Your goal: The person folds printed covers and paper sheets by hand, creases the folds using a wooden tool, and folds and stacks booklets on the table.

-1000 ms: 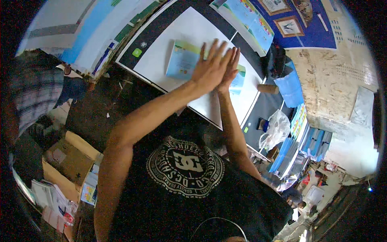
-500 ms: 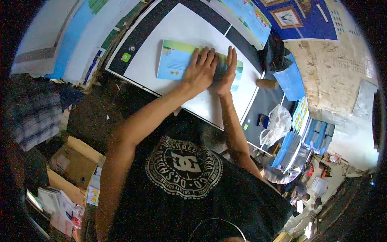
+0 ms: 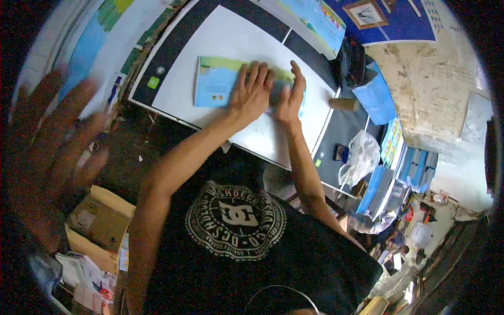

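Both hands down flat on the booklet (image 3: 218, 84), side by side: left hand (image 3: 251, 93) over its middle, right hand (image 3: 290, 97) at its right end, thumbs nearly meeting. The booklet lies on the big sheet (image 3: 220, 42), and that sheet sits on the table (image 3: 173, 47). Right of the right hand, a cardboard tube (image 3: 344, 104) rests on the tabletop; below that, a plastic bag (image 3: 358, 156). Far edge of the table, posters (image 3: 315, 18) lie behind the sheet. Down on the floor, left of the person, an open cardboard box (image 3: 97, 220), with loose papers (image 3: 79, 273) in front of it.
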`<state>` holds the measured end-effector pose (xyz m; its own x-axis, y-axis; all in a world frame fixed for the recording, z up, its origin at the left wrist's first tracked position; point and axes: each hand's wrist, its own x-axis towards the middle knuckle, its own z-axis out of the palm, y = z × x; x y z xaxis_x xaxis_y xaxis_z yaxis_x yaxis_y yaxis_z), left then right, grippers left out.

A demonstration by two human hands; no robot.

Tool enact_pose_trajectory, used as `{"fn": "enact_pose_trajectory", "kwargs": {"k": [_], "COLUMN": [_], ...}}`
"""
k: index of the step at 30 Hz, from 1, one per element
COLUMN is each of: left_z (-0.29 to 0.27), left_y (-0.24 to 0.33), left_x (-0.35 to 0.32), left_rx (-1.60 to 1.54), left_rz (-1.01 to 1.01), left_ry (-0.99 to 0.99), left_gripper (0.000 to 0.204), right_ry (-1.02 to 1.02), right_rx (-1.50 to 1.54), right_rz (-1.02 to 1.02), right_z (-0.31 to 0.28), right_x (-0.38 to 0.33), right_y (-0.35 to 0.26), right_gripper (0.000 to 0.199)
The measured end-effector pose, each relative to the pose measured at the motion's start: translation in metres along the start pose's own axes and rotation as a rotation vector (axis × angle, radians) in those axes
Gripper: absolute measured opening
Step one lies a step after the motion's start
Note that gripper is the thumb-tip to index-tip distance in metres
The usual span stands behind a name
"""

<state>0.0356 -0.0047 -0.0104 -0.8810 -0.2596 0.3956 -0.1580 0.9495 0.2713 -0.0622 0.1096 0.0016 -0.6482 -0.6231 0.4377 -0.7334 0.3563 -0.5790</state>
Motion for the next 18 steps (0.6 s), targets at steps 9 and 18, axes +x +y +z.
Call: {"fn": "enact_pose_trajectory", "kwargs": {"k": [9, 18], "left_z": [-0.002, -0.007], "left_y": [0.003, 0.002], "left_x": [0.006, 0.004], "left_rx": [0.017, 0.015], "left_rz": [0.01, 0.015], "left_ry": [0.035, 0.088], "left_gripper": [0.045, 0.042], "right_ry": [0.617, 0.856], "right_rx": [0.262, -0.146], "right_rz": [-0.331, 0.026], "right_z": [-0.071, -0.142], "right_x": [0.031, 0.019], "right_y": [0.015, 0.028], "right_gripper": [0.062, 0.055]}}
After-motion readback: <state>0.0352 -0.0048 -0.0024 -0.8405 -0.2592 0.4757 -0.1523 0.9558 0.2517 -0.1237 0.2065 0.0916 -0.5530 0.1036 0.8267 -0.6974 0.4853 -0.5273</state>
